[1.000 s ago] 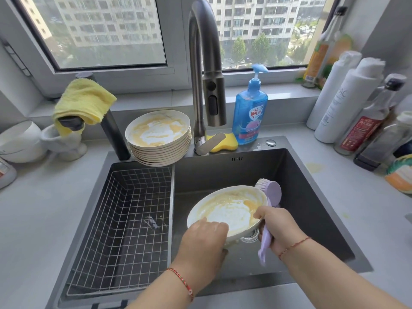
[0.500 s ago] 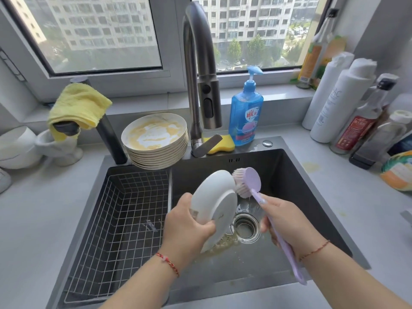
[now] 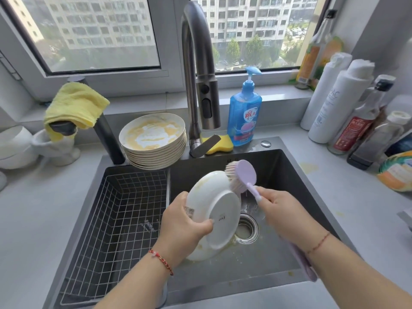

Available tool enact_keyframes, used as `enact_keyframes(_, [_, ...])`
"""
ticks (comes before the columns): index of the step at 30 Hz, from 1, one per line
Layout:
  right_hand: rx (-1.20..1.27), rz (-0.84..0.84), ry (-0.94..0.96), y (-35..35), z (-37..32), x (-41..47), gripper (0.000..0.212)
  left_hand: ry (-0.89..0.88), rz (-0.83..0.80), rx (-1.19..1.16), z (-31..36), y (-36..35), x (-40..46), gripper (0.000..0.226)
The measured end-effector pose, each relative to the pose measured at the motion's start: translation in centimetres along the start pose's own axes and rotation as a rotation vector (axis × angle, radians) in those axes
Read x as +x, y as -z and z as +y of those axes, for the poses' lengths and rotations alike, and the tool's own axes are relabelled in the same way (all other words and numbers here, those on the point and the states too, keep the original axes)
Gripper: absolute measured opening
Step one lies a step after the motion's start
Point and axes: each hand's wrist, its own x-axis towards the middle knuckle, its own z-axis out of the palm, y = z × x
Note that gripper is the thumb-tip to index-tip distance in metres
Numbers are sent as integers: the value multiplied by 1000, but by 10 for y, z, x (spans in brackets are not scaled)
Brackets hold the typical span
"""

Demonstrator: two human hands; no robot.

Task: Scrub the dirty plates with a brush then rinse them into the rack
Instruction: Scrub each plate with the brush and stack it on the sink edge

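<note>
My left hand (image 3: 185, 224) grips a white plate (image 3: 216, 210) by its rim, tipped on edge over the dark sink basin (image 3: 278, 175), its clean underside facing me and its dirty face hidden. My right hand (image 3: 283, 210) holds the lilac handle of a dish brush (image 3: 242, 176), whose bristles press against the plate's far upper edge. A stack of several dirty plates (image 3: 153, 139), smeared yellow, stands on the sink's back ledge. The wire rack (image 3: 124, 210) fills the sink's left part and holds nothing.
The tall tap (image 3: 196, 70) arches over the basin, no water running. Behind it lie a yellow sponge (image 3: 219, 144) and a blue soap bottle (image 3: 244, 114). Bottles (image 3: 338, 103) crowd the right counter. A yellow cloth (image 3: 75, 105) hangs at the left. The drain (image 3: 246, 228) sits below the plate.
The plate went from lying face up to standing on edge with its back toward me. My right hand raised the brush to the plate's far upper side.
</note>
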Motion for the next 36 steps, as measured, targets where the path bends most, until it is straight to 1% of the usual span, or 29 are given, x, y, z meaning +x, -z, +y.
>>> enact_keyframes(1, [7, -1, -24, 2, 2, 0, 31, -1, -2, -3, 1, 0, 0, 38])
enact_keyframes(2, [18, -15, -4, 3, 1, -2, 30, 2, -1, -11, 1, 1, 1, 38])
enact_keyframes(3, [28, -33, 48, -1, -4, -8, 29, 11, 3, -19, 0, 1, 2, 38])
enact_keyframes(5, [3, -89, 153, -12, -15, -24, 37, 32, 15, -45, 0, -1, 5, 40])
enact_keyframes(8, [-266, -182, 225, -29, -30, -51, 48, 37, 39, -161, 3, -7, 9, 57])
enact_keyframes(9, [-329, -183, 229, -28, -34, -54, 49, 40, 16, -182, 5, -7, 8, 59])
enact_keyframes(11, [-353, -139, 231, -20, -33, -46, 46, 30, -36, -161, 3, -6, 6, 52])
enact_keyframes(13, [-262, -85, 180, -6, -24, -27, 39, 17, -61, -96, 0, -2, 3, 41])
enact_keyframes(15, [-144, -49, 66, 5, -8, -4, 30, 3, -49, -84, -2, 2, 1, 38])
enact_keyframes(16, [-91, -37, -6, 7, 5, 5, 34, 1, -31, -100, -2, 3, 1, 39])
enact_keyframes(17, [8, -31, -96, 5, 17, 11, 39, 0, -4, -115, -1, 5, 0, 40])
enact_keyframes(19, [327, -54, -286, -4, 33, 11, 39, 1, 56, -168, 4, 8, 1, 43])
enact_keyframes(21, [605, -61, -368, -19, 40, 9, 35, 8, 121, -241, 7, 10, 3, 45])
enact_keyframes(23, [701, -51, -385, -34, 42, 9, 43, 16, 180, -320, 12, 10, 4, 48])
enact_keyframes(25, [771, -57, -386, -44, 42, 10, 59, 15, 203, -413, 16, 9, 3, 48])
enact_keyframes(28, [864, -77, -316, -50, 40, 11, 83, 5, 171, -533, 23, 5, -3, 58])
enact_keyframes(29, [889, -72, -287, -51, 40, 12, 86, 4, 154, -565, 24, 5, -4, 62])
enact_keyframes(30, [902, -59, -263, -50, 41, 11, 84, 4, 137, -592, 24, 5, -5, 64])
enact_keyframes(32, [907, -22, -228, -46, 44, 11, 74, 19, 96, -617, 21, 6, -5, 68])
enact_keyframes(33, [892, -10, -207, -43, 45, 12, 73, 37, 73, -616, 19, 8, -5, 70])
enact_keyframes(35, [794, 0, -168, -33, 45, 11, 78, 84, 35, -610, 17, 11, -4, 71])
enact_keyframes(36, [712, 1, -144, -26, 44, 10, 76, 105, 21, -595, 16, 13, -3, 71])
